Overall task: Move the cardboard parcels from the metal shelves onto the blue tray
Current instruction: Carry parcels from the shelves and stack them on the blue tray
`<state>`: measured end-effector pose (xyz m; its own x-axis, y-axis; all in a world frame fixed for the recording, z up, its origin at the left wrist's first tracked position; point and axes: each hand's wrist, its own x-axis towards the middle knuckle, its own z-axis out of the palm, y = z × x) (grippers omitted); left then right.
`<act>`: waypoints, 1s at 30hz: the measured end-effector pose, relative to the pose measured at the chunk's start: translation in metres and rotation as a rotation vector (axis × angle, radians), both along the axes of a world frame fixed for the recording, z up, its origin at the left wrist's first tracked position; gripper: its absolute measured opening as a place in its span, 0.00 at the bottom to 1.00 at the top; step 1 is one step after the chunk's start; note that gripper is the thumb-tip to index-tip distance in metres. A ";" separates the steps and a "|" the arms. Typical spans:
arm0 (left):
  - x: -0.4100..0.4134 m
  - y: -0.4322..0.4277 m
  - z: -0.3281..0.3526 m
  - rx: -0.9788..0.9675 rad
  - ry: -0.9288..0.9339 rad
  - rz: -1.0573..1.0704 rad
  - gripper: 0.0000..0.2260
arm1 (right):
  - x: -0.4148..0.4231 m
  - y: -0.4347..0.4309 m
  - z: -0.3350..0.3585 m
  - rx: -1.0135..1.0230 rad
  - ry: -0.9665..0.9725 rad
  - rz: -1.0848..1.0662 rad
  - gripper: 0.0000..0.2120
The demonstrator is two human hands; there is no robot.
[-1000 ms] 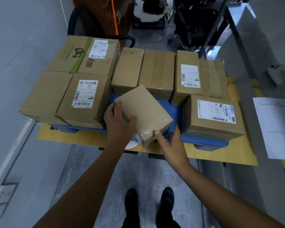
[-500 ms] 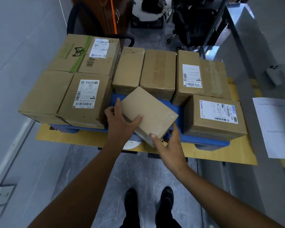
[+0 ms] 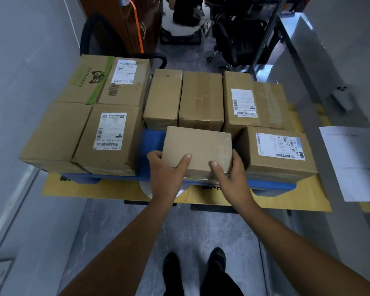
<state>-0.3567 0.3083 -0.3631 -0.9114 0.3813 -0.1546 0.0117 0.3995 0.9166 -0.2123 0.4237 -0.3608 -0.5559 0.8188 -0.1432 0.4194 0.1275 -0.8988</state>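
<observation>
A plain taped cardboard parcel sits squarely in the front middle gap of the blue tray. My left hand grips its near left corner, thumb on top. Gripping the near right corner is my right hand, thumb also on top. Several other parcels fill the tray around it: two labelled ones at the left, a row at the back and a labelled one at the right.
The tray rests on a yellow wooden board above a grey floor. A white sheet with a black pen lies on the metal surface at right. A grey wall runs along the left. Office chairs stand behind. My feet are below.
The parcel has turned from a skewed angle to square with the tray and slid into the front gap. Both hands shifted onto its near corners.
</observation>
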 end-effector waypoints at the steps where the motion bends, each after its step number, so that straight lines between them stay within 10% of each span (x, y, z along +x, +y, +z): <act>1: 0.002 0.002 0.000 0.016 -0.003 0.008 0.30 | -0.002 0.000 -0.001 0.006 0.006 -0.041 0.34; 18: 0.003 0.007 0.016 -0.014 0.095 0.026 0.26 | -0.027 -0.006 0.024 0.421 0.069 0.079 0.27; 30: -0.110 -0.116 0.020 -0.439 0.509 0.095 0.19 | -0.111 -0.095 0.031 0.203 0.101 0.341 0.30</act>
<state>-0.4663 0.1926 -0.3429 -0.9379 0.2962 0.1806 0.3457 0.7538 0.5588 -0.3236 0.3290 -0.3302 -0.8035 0.5910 0.0719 0.2331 0.4234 -0.8755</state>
